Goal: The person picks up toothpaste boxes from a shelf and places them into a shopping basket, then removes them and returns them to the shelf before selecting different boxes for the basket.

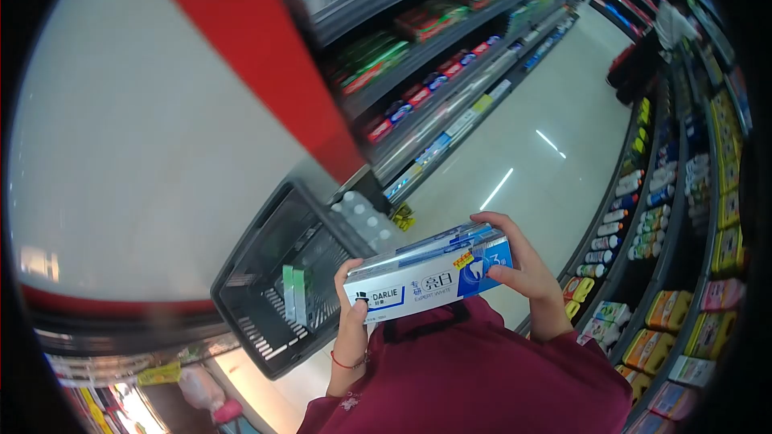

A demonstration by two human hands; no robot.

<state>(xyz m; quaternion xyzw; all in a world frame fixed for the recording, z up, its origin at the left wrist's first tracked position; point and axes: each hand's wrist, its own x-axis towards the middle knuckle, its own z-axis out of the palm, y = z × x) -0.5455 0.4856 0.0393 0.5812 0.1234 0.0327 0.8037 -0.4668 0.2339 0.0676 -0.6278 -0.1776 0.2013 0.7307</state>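
Between my two hands is a pack of white and blue Darlie toothpaste boxes (434,293), held level in front of my body. My left hand (351,305) grips its left end with the thumb on the front. At the right end my right hand (521,269) closes round it, thumb on the blue part by a tooth picture and fingers over the top. Beyond my left hand, a dark grey shopping basket (256,261) contains slim green and white boxes (295,293).
Shelves (434,60) with boxed goods run along the left of the aisle. Shelves of bottles (615,229) and yellow packs (667,309) line the right. A person (643,60) in dark clothing is farther down the shiny floor (531,157). A red and white panel (265,56) stands at the left.
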